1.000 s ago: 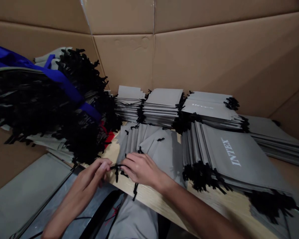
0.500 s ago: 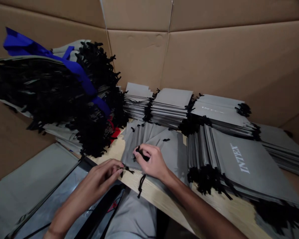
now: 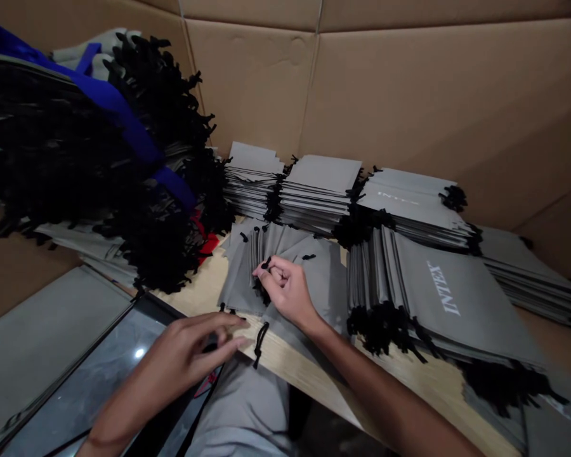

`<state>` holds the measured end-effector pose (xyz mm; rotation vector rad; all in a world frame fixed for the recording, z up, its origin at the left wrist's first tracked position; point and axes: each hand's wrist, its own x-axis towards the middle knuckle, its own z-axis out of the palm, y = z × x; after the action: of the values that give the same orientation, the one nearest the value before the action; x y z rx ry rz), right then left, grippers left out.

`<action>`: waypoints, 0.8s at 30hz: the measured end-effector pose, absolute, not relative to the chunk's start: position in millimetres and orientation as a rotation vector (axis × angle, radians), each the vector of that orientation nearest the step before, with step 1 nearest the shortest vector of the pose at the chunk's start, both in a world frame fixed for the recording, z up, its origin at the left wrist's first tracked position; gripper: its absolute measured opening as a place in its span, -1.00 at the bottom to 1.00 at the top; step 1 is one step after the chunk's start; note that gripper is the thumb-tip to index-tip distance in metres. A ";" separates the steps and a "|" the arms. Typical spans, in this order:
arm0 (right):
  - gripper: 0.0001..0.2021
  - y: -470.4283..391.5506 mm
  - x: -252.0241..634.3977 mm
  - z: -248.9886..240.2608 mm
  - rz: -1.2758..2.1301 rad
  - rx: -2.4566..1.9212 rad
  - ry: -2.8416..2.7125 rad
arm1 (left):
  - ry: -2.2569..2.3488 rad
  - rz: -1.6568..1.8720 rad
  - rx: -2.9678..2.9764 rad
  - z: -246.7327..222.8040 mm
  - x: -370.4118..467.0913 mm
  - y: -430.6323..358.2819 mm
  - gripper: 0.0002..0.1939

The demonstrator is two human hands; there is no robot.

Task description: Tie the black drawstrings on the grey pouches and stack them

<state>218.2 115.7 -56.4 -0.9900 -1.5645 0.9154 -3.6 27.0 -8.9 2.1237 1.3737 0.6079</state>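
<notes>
Mid-step on small fanned pile of grey drawstring pouches (image 3: 285, 266) lying at near edge of wooden desk (image 3: 295, 368). Right hand (image 3: 288, 289) resting on top of pile, fingers curled and pinched on a black cord (image 3: 265, 265) at pouch mouth. Left hand (image 3: 195, 349) low at desk edge, fingers loosely extended, tips touching or just beside loose cord ends near pile corner; clamped on anything or not, cannot tell. One knotted cord end (image 3: 259, 339) dangling over desk edge between both hands. Step judged: sorting out or pulling drawstring on top pouch. Next move probably needs steady pinch on cord plus other hand pinning fabric flat, so fanned pile not dragged off edge. Right of pile, larger slanted stack of grey bags printed INTEX (image 3: 445, 289), black cord tassels bunched at near end. Behind, three neat stacks of grey pouches (image 3: 318, 193) in a row. Left, big heap of bags with black cords (image 3: 76, 171), blue strap (image 3: 124, 120) across top, bit of red (image 3: 207, 241) underneath. Cardboard walls (image 3: 409, 95) enclosing desk on all sides. Dim lighting. Glossy dark panel (image 3: 99, 381) below left of desk.
</notes>
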 end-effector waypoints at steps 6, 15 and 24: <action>-0.73 112.4 215.2 -47.5 0.969 -0.963 -1.512 | 1.429 0.485 2.209 -17.7 24.9 14.4 -0.71; -0.71 111.9 216.7 -44.5 0.946 -0.950 -1.498 | 1.475 0.750 2.332 5.1 -31.6 38.7 -0.70; -0.76 110.2 218.6 -41.6 0.899 -0.951 -1.566 | 1.424 0.599 2.414 -20.4 -7.4 37.3 -0.74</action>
<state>218.6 110.2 -41.6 -0.9510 -1.5657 0.8988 -7.4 37.3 -20.4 2.4135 1.4235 0.5993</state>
